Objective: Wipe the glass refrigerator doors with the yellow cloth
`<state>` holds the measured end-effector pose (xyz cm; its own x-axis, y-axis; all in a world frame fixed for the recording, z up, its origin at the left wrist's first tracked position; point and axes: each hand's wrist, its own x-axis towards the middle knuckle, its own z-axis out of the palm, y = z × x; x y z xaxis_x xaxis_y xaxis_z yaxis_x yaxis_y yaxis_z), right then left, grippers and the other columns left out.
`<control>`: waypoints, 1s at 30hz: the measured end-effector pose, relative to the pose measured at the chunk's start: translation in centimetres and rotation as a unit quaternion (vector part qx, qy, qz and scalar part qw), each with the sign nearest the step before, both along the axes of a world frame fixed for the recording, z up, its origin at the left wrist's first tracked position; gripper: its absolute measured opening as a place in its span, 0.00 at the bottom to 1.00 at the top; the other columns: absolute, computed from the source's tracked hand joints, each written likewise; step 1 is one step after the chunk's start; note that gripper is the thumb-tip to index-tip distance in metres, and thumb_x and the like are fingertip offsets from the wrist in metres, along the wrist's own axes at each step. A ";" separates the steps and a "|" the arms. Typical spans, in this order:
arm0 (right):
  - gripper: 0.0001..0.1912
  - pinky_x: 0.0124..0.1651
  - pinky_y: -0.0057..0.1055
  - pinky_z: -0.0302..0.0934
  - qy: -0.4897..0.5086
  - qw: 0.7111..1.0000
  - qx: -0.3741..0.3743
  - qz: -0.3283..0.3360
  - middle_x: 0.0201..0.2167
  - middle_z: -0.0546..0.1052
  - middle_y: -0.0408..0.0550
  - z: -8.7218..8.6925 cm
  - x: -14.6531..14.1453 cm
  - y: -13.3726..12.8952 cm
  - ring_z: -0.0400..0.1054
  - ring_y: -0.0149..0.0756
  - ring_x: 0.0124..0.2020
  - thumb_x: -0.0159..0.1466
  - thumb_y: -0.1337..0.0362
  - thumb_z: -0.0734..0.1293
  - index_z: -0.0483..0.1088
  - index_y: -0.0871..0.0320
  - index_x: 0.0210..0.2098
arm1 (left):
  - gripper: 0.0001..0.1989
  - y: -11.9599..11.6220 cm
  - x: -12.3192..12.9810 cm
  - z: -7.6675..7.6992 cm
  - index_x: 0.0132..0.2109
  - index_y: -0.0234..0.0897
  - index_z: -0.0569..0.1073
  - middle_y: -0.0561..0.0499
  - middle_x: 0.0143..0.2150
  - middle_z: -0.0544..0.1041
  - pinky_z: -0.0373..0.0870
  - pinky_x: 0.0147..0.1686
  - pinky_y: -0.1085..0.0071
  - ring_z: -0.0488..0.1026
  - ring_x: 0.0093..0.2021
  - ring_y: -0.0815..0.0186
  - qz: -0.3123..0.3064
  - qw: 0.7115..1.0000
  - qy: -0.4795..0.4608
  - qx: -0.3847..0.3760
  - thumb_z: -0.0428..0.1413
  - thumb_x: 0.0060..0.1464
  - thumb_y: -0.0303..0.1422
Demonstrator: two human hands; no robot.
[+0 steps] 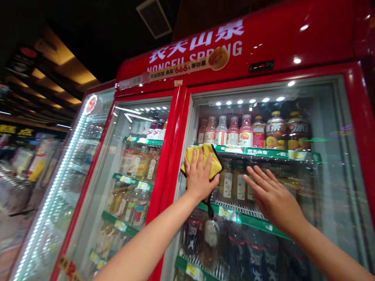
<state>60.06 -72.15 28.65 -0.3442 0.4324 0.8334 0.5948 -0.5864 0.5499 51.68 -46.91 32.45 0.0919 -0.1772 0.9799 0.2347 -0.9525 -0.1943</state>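
My left hand (pixel 199 175) lies spread over a yellow cloth (pixel 216 160) with a dark edge, pressing it flat to the glass door of a red drinks cooler (pixel 304 43), near the door's left frame. From the cloth a dark loop hangs down. My right hand (pixel 269 191) is to the right with fingers extended and holds nothing. It is at the same glass door; whether the palm touches the glass cannot be told. Behind the glass, bottles (pixel 246 130) stand on shelves with green edge strips (pixel 263 153).
Left of the red centre frame (pixel 166 175) is a second glass door with more bottles (pixel 142 162). Another lit cooler (pixel 63 187) stands farther left. Blurred shop goods (pixel 35 168) show at the far left. A ceiling vent (pixel 154 17) is above.
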 end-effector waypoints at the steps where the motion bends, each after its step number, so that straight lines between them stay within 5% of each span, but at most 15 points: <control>1: 0.27 0.69 0.54 0.59 -0.004 1.000 0.004 0.004 0.68 0.66 0.53 -0.2 0.2 0.1 0.58 0.47 0.70 0.67 0.73 0.59 0.65 0.56 0.65 | 0.39 0.3 0.2 -1.1 0.73 0.43 0.54 0.40 0.76 0.51 0.40 0.70 0.36 0.43 0.76 0.43 -0.011 1.000 0.003 0.013 0.57 0.59 0.45; 4: 0.29 0.70 0.53 0.57 -0.008 1.000 0.010 0.020 0.68 0.65 0.52 -0.4 0.5 0.2 0.58 0.46 0.70 0.68 0.72 0.60 0.62 0.54 0.67 | 0.34 1.6 0.2 -1.7 0.71 0.42 0.59 0.42 0.74 0.56 0.50 0.70 0.43 0.48 0.75 0.49 -0.046 0.998 0.015 0.036 0.55 0.59 0.32; 11: 0.28 0.71 0.51 0.56 -0.010 1.000 0.016 0.020 0.69 0.64 0.50 -0.6 0.8 0.2 0.58 0.46 0.70 0.69 0.69 0.60 0.61 0.52 0.68 | 0.33 5.0 -5.1 4.5 0.70 0.42 0.60 0.42 0.71 0.62 0.60 0.68 0.51 0.58 0.71 0.54 -0.032 0.991 0.004 0.126 0.53 0.59 0.26; 15: 0.29 0.71 0.51 0.55 -0.018 0.999 0.017 0.029 0.69 0.65 0.49 -0.8 1.0 0.4 0.59 0.45 0.70 0.69 0.69 0.60 0.59 0.51 0.69 | 0.34 7.2 -6.9 2.9 0.72 0.42 0.57 0.41 0.74 0.56 0.48 0.72 0.45 0.50 0.75 0.50 0.043 0.995 -0.036 0.080 0.54 0.60 0.29; 19: 0.30 0.72 0.51 0.54 -0.014 0.999 0.022 0.040 0.69 0.64 0.48 -0.9 1.3 0.5 0.60 0.46 0.69 0.69 0.68 0.60 0.58 0.49 0.70 | 0.34 9.7 -5.1 1.3 0.72 0.39 0.55 0.37 0.76 0.49 0.46 0.70 0.39 0.44 0.76 0.46 0.081 0.996 0.001 0.020 0.53 0.61 0.32; 21: 0.30 0.72 0.51 0.54 -0.015 0.999 0.022 0.043 0.69 0.64 0.47 -0.9 1.4 0.5 0.60 0.46 0.69 0.69 0.67 0.60 0.57 0.48 0.70 | 0.33 10.3 -4.1 2.9 0.72 0.38 0.56 0.37 0.77 0.47 0.45 0.71 0.41 0.42 0.76 0.48 0.075 0.997 0.004 0.020 0.53 0.61 0.32; 25: 0.31 0.72 0.51 0.54 -0.021 0.999 0.021 0.036 0.69 0.64 0.47 -1.0 1.3 0.4 0.60 0.46 0.69 0.70 0.67 0.60 0.55 0.47 0.71 | 0.31 9.6 -3.4 8.8 0.71 0.35 0.58 0.37 0.76 0.47 0.43 0.72 0.43 0.44 0.76 0.49 0.041 0.999 -0.008 0.010 0.51 0.62 0.33; 27: 0.32 0.72 0.50 0.53 -0.023 0.999 0.018 0.032 0.70 0.63 0.47 -1.0 1.3 0.3 0.59 0.46 0.70 0.70 0.67 0.60 0.54 0.47 0.72 | 0.31 9.0 -3.4 10.1 0.71 0.34 0.59 0.37 0.76 0.48 0.45 0.72 0.43 0.45 0.76 0.48 0.027 0.999 -0.017 -0.003 0.50 0.63 0.34; 30: 0.31 0.73 0.49 0.51 -0.026 0.999 0.015 0.027 0.70 0.62 0.47 -1.0 1.2 0.3 0.57 0.46 0.70 0.70 0.67 0.59 0.54 0.48 0.72 | 0.31 9.0 -3.5 7.2 0.71 0.33 0.58 0.34 0.76 0.47 0.50 0.70 0.45 0.45 0.76 0.46 0.027 0.999 -0.024 -0.010 0.51 0.63 0.35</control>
